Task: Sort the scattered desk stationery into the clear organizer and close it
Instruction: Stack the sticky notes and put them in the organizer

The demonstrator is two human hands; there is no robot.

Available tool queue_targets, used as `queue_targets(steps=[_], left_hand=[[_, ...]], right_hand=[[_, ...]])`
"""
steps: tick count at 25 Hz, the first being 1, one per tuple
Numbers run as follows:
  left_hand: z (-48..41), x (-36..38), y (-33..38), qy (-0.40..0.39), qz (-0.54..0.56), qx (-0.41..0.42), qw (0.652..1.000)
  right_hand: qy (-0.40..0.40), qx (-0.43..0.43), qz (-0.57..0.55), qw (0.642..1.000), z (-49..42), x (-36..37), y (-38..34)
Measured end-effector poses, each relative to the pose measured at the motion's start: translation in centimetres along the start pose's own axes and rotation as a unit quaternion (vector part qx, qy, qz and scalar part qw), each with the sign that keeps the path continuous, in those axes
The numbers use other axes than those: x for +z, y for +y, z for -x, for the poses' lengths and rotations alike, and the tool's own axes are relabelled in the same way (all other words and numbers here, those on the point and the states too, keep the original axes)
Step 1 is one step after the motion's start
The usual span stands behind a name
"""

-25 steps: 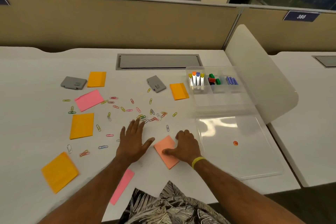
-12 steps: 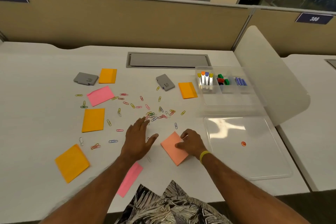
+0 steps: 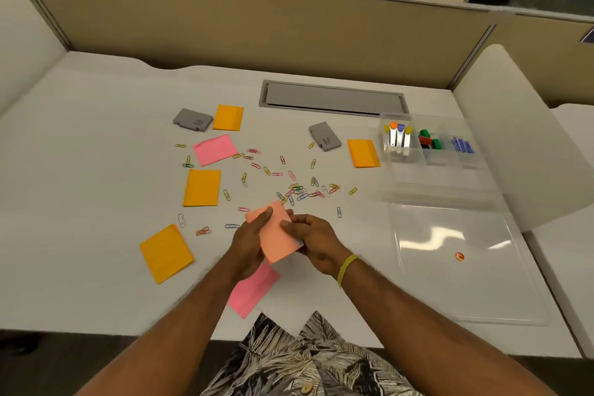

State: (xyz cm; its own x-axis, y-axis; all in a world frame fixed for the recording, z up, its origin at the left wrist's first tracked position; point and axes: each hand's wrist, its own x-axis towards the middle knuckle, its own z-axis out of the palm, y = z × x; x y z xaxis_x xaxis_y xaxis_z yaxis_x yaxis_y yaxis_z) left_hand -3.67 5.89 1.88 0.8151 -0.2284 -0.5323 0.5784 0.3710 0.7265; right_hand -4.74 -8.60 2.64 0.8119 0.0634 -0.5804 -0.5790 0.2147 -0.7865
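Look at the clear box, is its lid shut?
No, the clear organizer stands open, and its lid lies flat on the desk in front of it.

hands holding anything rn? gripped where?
Yes: salmon sticky-note pad, lifted off the desk. Left hand grips its left edge, right hand its right edge.
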Motion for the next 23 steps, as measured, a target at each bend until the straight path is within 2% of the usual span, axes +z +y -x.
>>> queue_targets(steps=[2, 5, 6, 9, 11, 14, 15, 18, 20, 22, 23], left_hand=[[0.5, -1.5, 0.3, -0.005, 0.027, 0.011, 1.0], [1.2, -4.8, 1.4, 0.02, 0.026, 0.031, 0.999], [1.4, -5.9, 1.7, 0.034, 0.022, 0.038, 0.998], [2.2, -8.5, 2.6, 0.054, 0.026, 0.046, 0.997], [2.6, -9.5, 2.9, 0.054, 0.045, 0.044, 0.997], [3.4, -10.3, 3.2, 0.044, 0.058, 0.034, 0.997], [3.6, -10.5, 3.3, 0.04, 0.063, 0.03, 0.997], [4.2, -11.2, 3.6, 0.033, 0.077, 0.028, 0.996], [4.5, -11.6, 3.9, 0.032, 0.074, 0.027, 0.996], [4.7, -12.0, 4.1, 0.033, 0.056, 0.025, 0.998], [4.7, -12.3, 4.2, 0.035, 0.044, 0.024, 0.998]], right_hand=[[0.012, -0.011, 0.028, 0.999, 0.0, 1.3, 0.3], [0.042, -0.061, 0.207, 0.975, 0.4, 1.7, 1.2], [0.042, -0.092, 0.294, 0.951, 0.5, 1.7, 1.8], [0.009, -0.129, 0.547, 0.827, 0.8, 2.4, 3.5], [-0.004, -0.119, 0.641, 0.758, 1.0, 3.5, 4.3], [-0.002, -0.106, 0.702, 0.704, 1.2, 5.3, 5.4], [0.003, -0.098, 0.707, 0.7, 1.2, 5.7, 5.6], [0.023, -0.047, 0.691, 0.721, 0.6, 6.2, 5.5], [0.021, -0.022, 0.697, 0.716, 0.3, 6.4, 5.4], [0.017, -0.015, 0.7, 0.714, 0.1, 6.5, 5.4], [0.017, -0.022, 0.686, 0.727, 0.2, 6.4, 5.3]])
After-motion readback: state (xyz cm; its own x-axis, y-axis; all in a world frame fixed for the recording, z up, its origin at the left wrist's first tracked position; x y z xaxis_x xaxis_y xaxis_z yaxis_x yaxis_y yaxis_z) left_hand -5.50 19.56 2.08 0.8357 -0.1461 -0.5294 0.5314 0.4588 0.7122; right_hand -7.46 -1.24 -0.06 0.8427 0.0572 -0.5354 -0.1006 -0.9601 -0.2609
